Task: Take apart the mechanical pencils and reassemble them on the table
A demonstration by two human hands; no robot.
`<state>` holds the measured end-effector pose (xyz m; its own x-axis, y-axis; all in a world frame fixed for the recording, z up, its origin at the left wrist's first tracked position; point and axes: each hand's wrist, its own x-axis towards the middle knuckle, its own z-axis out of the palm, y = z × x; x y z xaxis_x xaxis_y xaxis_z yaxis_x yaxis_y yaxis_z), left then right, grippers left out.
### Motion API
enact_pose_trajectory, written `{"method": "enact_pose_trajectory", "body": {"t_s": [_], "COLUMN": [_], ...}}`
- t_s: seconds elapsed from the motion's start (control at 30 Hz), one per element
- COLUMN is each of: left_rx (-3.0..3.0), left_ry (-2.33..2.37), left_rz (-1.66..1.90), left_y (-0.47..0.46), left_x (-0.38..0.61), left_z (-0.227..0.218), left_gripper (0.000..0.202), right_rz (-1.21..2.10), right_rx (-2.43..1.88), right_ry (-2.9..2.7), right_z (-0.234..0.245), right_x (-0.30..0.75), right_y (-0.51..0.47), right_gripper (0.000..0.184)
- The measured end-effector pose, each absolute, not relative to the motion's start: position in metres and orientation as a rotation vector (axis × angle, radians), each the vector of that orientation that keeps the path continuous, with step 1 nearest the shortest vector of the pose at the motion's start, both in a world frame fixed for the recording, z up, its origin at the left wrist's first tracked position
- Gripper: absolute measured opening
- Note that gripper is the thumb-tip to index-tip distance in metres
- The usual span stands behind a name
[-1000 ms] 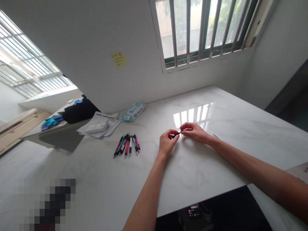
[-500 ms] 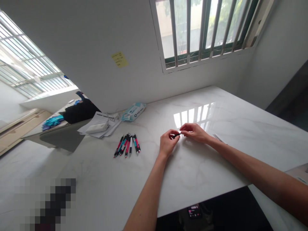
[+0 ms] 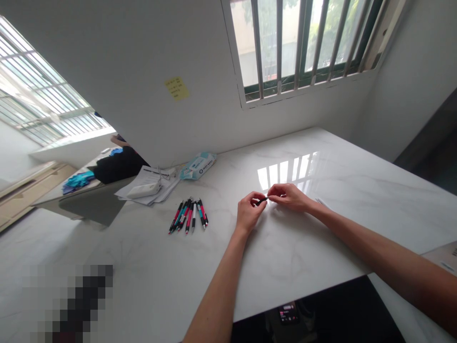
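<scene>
My left hand (image 3: 249, 209) is closed, with thumb and fingers pinching a short black pen part (image 3: 262, 201) just above the marble table (image 3: 285, 247). At the far end of that part, the fingertips of my right hand (image 3: 290, 196) press together on its small light tip. Most of the pen part is hidden by my fingers. To the left lies a loose row of click pens (image 3: 187, 216) in red, teal, white and black. Partly behind my right forearm are thin white sticks (image 3: 321, 202), too small to identify.
Papers (image 3: 157, 197) with a white box on them and a pack of wipes (image 3: 198, 166) lie by the wall. A dark panel (image 3: 321, 314) is at the table's near edge. A yellow note (image 3: 176, 89) sticks to the wall below and left of the barred window (image 3: 296, 47).
Both hands stay almost in place around the black pen part. My right hand and forearm have shifted very slightly, covering more of the white sticks.
</scene>
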<state>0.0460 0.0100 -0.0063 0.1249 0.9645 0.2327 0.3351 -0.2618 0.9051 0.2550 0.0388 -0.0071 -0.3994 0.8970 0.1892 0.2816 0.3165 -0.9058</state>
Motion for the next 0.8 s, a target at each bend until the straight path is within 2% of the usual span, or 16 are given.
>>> {"method": "enact_pose_trajectory", "body": {"t_s": [0.8], "left_rx": [1.714], "left_ry": [1.267], "left_rz": [1.15], "left_y": [0.0094], "left_x": [0.047], "left_z": [-0.0059], "left_gripper": [0.012], "right_rz": [0.968], "right_rx": [-1.041], "right_ry": [-2.008], "right_z": [-0.0067], "right_x": [0.2609], "right_y": [0.0399], "right_gripper": [0.027]}}
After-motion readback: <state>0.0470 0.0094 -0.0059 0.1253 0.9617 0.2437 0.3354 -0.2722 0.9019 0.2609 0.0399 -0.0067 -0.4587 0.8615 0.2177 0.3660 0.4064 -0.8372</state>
